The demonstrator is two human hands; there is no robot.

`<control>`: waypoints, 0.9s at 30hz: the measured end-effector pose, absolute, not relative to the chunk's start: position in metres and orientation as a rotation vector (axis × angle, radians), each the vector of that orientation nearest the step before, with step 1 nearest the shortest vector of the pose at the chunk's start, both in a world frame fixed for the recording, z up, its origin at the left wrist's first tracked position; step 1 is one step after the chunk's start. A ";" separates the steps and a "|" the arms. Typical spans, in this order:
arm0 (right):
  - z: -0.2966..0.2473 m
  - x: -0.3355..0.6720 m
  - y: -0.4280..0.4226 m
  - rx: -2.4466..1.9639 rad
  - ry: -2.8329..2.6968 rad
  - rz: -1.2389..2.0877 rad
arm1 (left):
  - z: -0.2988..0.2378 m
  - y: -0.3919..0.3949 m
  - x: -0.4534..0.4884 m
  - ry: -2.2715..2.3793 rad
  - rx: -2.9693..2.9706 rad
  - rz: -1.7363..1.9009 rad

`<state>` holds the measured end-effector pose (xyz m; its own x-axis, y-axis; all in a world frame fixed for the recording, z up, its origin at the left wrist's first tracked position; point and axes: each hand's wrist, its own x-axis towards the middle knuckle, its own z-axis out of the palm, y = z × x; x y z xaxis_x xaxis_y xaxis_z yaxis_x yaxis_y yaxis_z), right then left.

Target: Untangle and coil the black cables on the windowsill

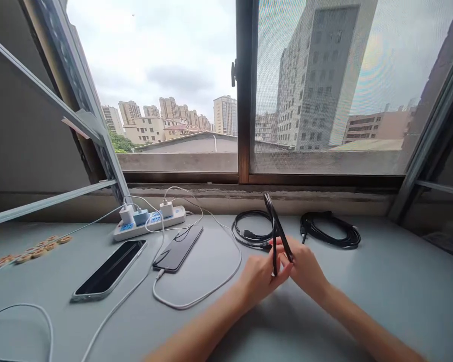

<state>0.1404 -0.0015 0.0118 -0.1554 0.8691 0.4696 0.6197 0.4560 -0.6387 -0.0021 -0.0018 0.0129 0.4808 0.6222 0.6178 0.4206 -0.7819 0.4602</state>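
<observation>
Black cable [283, 237] is gripped in both hands [259, 269], any print unreadably small.

A slim black coiled cable [280, 232], seen nearly edge-on as a narrow loop, is held off the table [366, 286]. It stands upright — top tipped leftward, lower end between the left hand [259, 270] and right hand [301, 257].

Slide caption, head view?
Left hand and right hand hold a black cable over a desk; power strip and two phones to the left.
</observation>
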 end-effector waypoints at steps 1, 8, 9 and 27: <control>0.012 0.141 -0.001 -1.235 -1.827 0.385 | 0.014 -0.002 -0.002 0.887 2.496 1.181; 0.010 0.146 0.007 -1.026 -1.504 0.322 | 0.023 0.003 -0.008 0.933 2.169 1.410; 0.010 0.147 0.008 -0.996 -1.495 0.300 | 0.026 0.005 -0.010 0.943 2.078 1.440; 0.012 0.135 -0.002 -1.204 -1.958 0.353 | 0.044 0.025 -0.037 1.054 2.053 1.708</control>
